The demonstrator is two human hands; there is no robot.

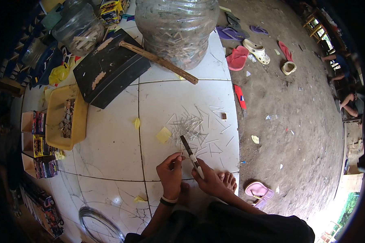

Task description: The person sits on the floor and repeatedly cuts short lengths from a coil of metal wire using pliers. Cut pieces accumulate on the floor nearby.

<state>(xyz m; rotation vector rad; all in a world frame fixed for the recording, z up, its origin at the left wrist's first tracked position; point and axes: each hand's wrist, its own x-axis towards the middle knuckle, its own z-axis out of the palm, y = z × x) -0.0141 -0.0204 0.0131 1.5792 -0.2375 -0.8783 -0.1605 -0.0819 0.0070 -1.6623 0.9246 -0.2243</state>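
My right hand (209, 178) is closed round the pale handle of a knife (186, 145) with a dark blade, which points away from me and slightly left. Just left of it, my left hand (170, 172) pinches a thin pale stick (181, 153); only its tip shows between the fingers. Beyond the blade, a loose pile of thin whitish sticks (189, 128) lies scattered on the white tiles (113, 133). A yellow paper square (163, 135) touches the pile's left side, and a small brown block (224, 116) sits to its right.
A wooden stick (162, 60) rests across a black box (109, 69). Behind stands a large clear plastic container (178, 36) of small pieces. At left are a yellow tub (67, 139) and small printed boxes (38, 146); a wire coil (99, 222) lies near. Sandals (258, 192) dot the floor.
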